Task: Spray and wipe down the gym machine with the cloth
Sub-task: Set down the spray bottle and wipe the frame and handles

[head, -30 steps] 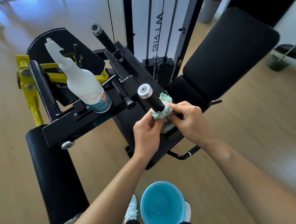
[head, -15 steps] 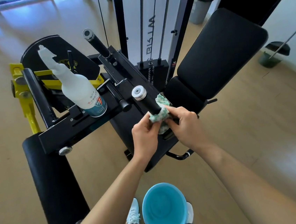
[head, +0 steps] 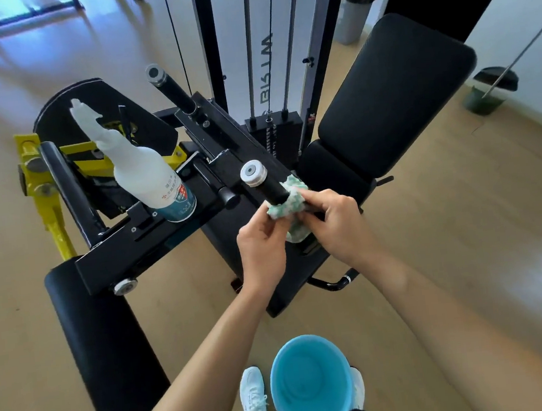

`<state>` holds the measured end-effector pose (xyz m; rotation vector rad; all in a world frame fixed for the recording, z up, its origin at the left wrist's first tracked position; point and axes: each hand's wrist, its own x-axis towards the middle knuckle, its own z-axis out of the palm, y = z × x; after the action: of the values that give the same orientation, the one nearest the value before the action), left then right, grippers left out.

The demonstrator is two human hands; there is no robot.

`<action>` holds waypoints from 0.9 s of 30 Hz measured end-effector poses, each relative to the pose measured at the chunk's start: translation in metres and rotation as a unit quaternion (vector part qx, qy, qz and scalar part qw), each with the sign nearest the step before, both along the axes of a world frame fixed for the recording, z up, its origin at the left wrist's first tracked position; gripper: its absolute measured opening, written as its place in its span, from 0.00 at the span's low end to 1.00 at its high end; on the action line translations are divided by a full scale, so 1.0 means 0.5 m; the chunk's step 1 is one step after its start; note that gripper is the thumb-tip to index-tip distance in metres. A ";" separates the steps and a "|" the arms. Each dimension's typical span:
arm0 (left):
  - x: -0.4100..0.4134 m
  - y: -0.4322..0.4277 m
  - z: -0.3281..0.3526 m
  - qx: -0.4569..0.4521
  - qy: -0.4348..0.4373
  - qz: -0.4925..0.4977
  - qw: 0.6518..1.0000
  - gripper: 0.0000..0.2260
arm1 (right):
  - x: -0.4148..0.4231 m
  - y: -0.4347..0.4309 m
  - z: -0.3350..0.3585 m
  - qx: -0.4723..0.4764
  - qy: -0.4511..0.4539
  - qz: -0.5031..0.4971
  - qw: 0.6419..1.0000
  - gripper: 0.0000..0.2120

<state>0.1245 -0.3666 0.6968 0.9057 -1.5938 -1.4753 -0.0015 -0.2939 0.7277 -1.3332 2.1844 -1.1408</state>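
Observation:
A black gym machine [head: 152,238] with yellow parts fills the middle of the view. Its near black handle [head: 269,190], capped in silver, points up toward me. A green-and-white cloth [head: 290,200] is wrapped around that handle below the cap. My left hand [head: 260,243] pinches the cloth from the left and my right hand [head: 335,222] grips it from the right. A white spray bottle [head: 146,178] with a blue label stands upright on the machine's frame, left of the handle.
A black padded backrest [head: 395,98] rises at the right, a black leg pad [head: 107,349] lies at the lower left. A blue bucket [head: 309,378] stands on the wooden floor by my white shoes. A dark bin [head: 490,92] sits at the far right.
Both hands stay on the cloth at the handle, shifting it only slightly around the grip. The view has drifted a little; the bottle has not moved.

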 end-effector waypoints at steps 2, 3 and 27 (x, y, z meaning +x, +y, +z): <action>-0.005 0.000 -0.016 0.016 -0.029 -0.023 0.999 0.10 | 0.002 0.016 -0.017 0.019 0.006 -0.023 1.000 0.22; -0.006 -0.003 -0.017 0.016 -0.034 -0.028 0.999 0.10 | 0.007 0.018 -0.022 0.021 0.009 -0.034 0.999 0.22; -0.029 0.183 -0.049 -0.018 -0.121 0.050 0.991 0.13 | 0.002 0.194 -0.120 -0.138 -0.233 -0.039 0.962 0.14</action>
<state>0.1100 -0.2752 0.6721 1.1622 -1.7143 -1.3010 -0.0005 -0.1969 0.6675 -0.9501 1.7949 -1.6446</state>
